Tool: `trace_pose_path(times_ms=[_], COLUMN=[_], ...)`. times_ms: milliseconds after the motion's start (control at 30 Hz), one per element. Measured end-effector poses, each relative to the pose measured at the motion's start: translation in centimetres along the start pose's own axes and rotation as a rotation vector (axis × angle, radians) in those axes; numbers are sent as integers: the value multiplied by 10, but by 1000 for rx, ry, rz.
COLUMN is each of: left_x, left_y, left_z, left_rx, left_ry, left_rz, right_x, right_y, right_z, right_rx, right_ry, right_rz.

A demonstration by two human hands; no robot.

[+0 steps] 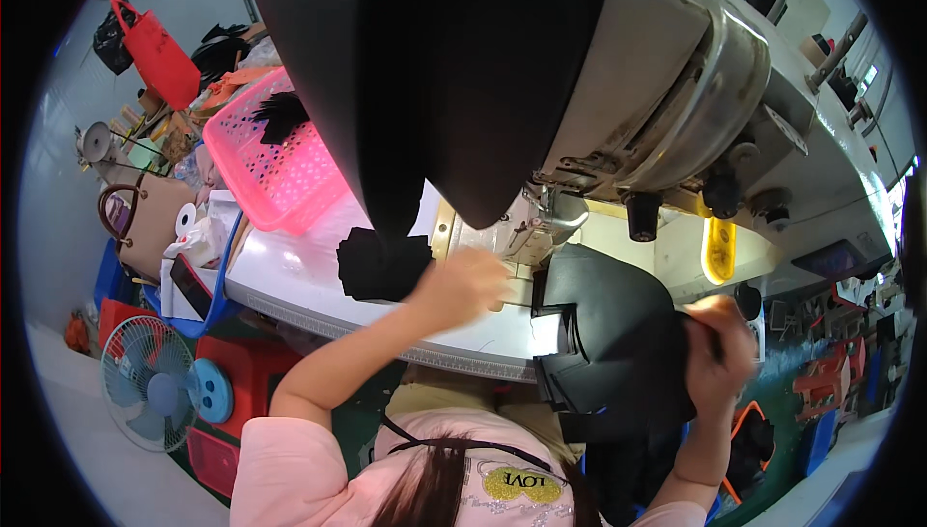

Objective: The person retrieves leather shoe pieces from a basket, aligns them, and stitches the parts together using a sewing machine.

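Note:
My left hand (pixel 463 287) is over the white machine table, between a small stack of black pieces (pixel 384 264) and the sewing machine's needle area (pixel 541 232). Motion blurs its fingers, and nothing it might hold can be made out. To the right, a pile of thin, smooth black sheet pieces (pixel 613 319), leather-like, overlaps the table's front edge. Their cut edges fan out on the left side. My right hand (pixel 722 345), slightly blurred, has its fingers bent at the pile's right edge, with black material between thumb and fingers.
The sewing machine head (pixel 666 83) stands over the far right. A large, out-of-focus dark shape (pixel 463 63) covers the upper middle. Left of the table are a pink perforated basket (pixel 256 179), a beige handbag (pixel 159 227) and a fan (pixel 154 387). A ruler strip (pixel 386 334) lines the table's front edge.

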State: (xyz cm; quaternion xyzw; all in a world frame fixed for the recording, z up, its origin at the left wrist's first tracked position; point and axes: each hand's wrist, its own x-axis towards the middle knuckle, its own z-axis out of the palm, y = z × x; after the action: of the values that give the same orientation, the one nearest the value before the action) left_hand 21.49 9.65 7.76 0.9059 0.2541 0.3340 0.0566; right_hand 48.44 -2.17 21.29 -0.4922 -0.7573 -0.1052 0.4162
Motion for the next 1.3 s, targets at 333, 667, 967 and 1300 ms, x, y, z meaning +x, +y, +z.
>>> trace_pose_path(times_ms=[333,667,967,1300], left_x=[-62,-2,86,87], left_y=[-55,-60,-13,-18], left_z=[-66,-92,-58,-52], left_rx=[331,-417,-624,-746], left_ry=[-59,-171,-214,-126], left_rz=[-389,-767,-660,-714], right_x=[20,20,10,25], right_y=[33,61,92,79], right_z=[83,126,147,134], right_rx=[347,416,-20,-437], right_ry=[-194,-201,-336,-132], right_rz=[142,218,121,-241])
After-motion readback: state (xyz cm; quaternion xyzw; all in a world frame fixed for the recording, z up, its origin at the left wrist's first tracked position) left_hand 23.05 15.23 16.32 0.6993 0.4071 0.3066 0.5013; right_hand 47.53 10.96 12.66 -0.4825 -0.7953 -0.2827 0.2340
